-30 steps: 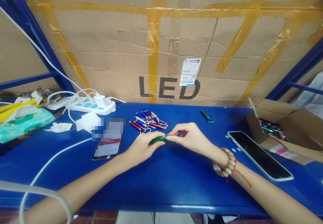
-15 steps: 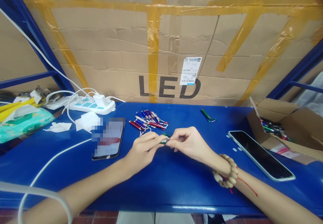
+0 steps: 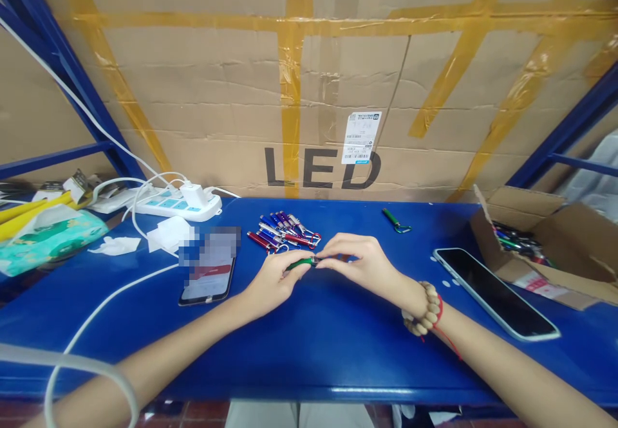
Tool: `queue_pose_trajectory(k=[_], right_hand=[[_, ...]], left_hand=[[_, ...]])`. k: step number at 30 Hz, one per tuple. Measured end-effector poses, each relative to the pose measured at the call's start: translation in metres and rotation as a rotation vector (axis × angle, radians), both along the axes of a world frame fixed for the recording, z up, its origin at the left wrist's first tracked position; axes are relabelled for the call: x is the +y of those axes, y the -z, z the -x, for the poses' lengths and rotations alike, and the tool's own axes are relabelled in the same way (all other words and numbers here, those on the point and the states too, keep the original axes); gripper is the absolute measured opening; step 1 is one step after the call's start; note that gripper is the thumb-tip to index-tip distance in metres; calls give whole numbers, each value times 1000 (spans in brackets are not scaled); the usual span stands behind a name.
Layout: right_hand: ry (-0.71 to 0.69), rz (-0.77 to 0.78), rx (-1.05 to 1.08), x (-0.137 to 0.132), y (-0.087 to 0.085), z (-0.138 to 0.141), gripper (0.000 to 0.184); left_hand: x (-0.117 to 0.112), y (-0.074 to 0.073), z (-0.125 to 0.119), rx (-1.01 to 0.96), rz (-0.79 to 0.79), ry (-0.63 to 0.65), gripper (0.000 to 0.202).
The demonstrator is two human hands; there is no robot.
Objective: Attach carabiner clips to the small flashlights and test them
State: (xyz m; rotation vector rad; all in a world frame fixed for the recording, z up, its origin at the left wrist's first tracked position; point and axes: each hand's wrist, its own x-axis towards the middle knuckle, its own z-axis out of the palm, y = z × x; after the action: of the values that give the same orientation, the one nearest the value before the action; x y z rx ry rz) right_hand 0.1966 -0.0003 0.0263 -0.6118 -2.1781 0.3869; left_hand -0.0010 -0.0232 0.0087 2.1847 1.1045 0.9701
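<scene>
Left hand (image 3: 273,281) and right hand (image 3: 360,264) are both pinching a green torch (image 3: 302,263) between them, just above the blue table (image 3: 309,351); its right end is seemingly hidden under fingers, near the torch pile (image 3: 284,230)

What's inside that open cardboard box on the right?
Small coloured keychain lights lie heaped inside the cardboard box; its near wall hides how deep the heap goes.

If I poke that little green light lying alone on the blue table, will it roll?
Probably not far: the green light has a round barrel, but its end clip would likely catch. It looks tiny, so probably light. The smooth blue table may let it slide.
</scene>
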Motion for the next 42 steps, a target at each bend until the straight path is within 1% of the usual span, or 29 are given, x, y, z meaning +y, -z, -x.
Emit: queue_pose_trajectory(k=[2, 4, 8, 13, 17, 20, 22, 25, 27, 30, 32, 33, 37, 40, 42], right_hand=[[-68, -122, -53, 1, 1, -2, 10], [-81, -173, -89, 1, 4, -3, 10], [-95, -170, -106, -2, 14, -1, 12], [-52, -141, 5, -4, 22, 3, 16], [-15, -98, 35, -4, 22, 6, 17], [-9, -35, 54, -4, 25, 8, 14], [4, 27, 81, -6, 27, 9, 12], [61, 155, 94, -9, 29, 10, 10], [103, 269, 79, -10, 27, 11, 9], [130, 457, 59, -8, 20, 11, 8], [131, 531, 51, -6, 15, 10, 12], [129, 543, 47, -4, 13, 9, 15], [122, 499, 30, 0, 8, 6, 19], [151, 426, 32, 1, 5, 6, 21], [172, 358, 55, 0, -1, 5, 24]], left_hand=[[-1, -1, 1, 19, 74, 33, 25], [-2, -1, 2, 44, 120, 67, 24], [-5, 1, 2, 66, 185, 96, 22], [-10, 3, -1, 44, 263, 65, 19], [-14, 7, -2, 3, 255, 27, 7], [-16, 9, -2, 34, 208, -5, 8], [-17, 10, -1, 64, 161, 1, 9], [-15, 11, 1, 85, 99, 25, 10], [-12, 12, 3, 95, 76, 45, 10], [-4, 12, 6, 84, 59, 60, 8], [0, 10, 7, 58, 63, 45, 8], [1, 9, 7, 44, 68, 33, 7], [4, 3, 6, 30, 96, 22, 10], [6, 0, 7, 32, 100, 16, 19], [7, -3, 8, 20, 85, -12, 24]])
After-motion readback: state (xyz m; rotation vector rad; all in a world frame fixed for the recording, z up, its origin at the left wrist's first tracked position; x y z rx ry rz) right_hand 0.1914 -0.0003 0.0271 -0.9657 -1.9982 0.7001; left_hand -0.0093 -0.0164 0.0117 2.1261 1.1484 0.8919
